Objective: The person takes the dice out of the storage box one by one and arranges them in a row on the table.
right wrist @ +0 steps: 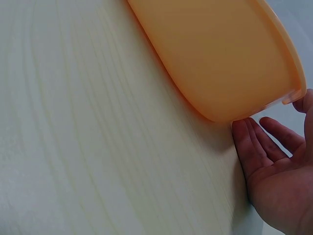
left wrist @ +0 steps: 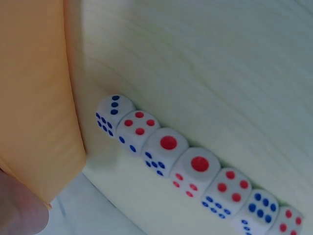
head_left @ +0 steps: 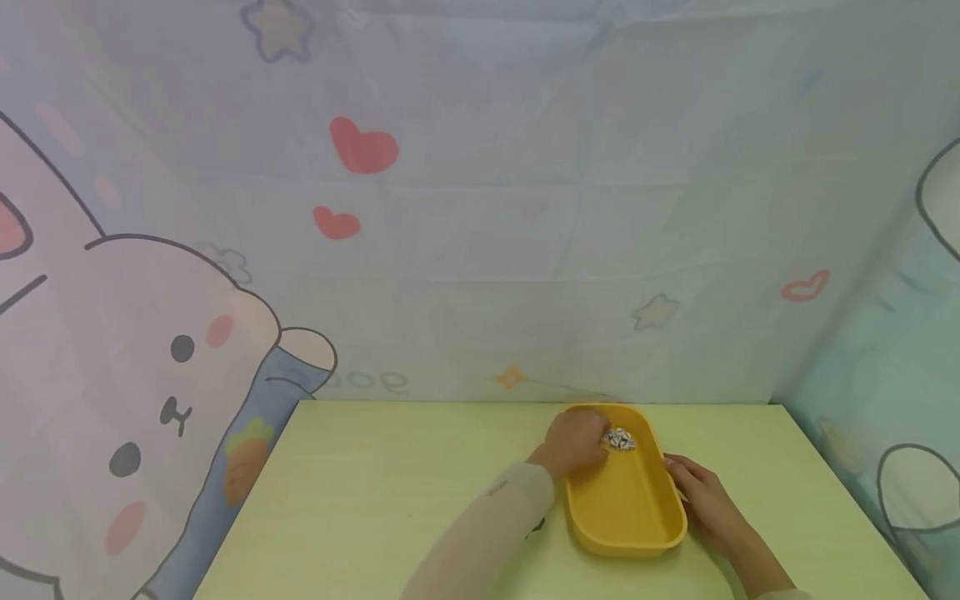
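Observation:
A yellow tray [head_left: 622,508] stands on the table, with a small heap of white pieces with dark marks [head_left: 620,439] inside near its far end; they look like dice but are too small to be sure. My left hand [head_left: 576,437] reaches over the tray's left wall beside the heap, its fingertips hidden. At the right side, my right hand [head_left: 701,496] holds the tray; in the right wrist view its thumb is at the rim and its fingers [right wrist: 257,144] touch the outer wall low down. A row of several white dice [left wrist: 168,147] lies outside the tray in the left wrist view.
The pale yellow-green table [head_left: 412,475] ends at a printed cloth backdrop [head_left: 480,250] close behind the tray. A second cloth side [head_left: 885,417] borders the table's right. My left sleeve [head_left: 487,533] covers part of the table left of the tray.

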The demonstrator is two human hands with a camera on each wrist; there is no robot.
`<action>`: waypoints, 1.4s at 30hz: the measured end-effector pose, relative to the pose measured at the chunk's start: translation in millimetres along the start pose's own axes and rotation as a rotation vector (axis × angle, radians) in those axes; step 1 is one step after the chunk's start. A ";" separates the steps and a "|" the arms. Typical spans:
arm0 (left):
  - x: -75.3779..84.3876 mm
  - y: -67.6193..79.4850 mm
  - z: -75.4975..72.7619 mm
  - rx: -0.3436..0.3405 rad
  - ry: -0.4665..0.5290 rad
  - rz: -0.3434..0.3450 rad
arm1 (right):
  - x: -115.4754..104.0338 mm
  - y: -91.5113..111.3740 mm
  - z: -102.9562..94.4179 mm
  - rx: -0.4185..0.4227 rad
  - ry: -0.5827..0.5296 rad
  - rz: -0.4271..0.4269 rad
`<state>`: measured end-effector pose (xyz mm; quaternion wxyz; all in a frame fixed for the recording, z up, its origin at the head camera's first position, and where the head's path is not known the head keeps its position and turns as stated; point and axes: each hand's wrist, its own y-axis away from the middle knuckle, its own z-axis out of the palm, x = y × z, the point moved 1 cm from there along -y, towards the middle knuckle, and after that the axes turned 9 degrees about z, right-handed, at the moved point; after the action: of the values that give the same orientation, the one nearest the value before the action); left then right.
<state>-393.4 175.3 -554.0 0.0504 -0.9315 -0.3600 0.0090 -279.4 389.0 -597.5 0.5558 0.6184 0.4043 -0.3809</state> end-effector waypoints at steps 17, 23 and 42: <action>1.9 2.1 2.9 -0.033 -0.005 0.057 | 3.3 2.3 0.0 0.010 -0.018 0.000; 1.7 3.1 3.0 -0.050 -0.001 0.066 | 4.2 -0.2 -0.7 0.013 -0.012 0.013; -10.8 21.3 -32.6 0.075 0.252 0.121 | -0.8 0.8 0.9 -0.004 -0.005 -0.009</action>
<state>-385.4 149.5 -523.8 0.1293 -0.9428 -0.2934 -0.0915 -279.0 388.0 -596.5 0.5562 0.6146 0.4065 -0.3843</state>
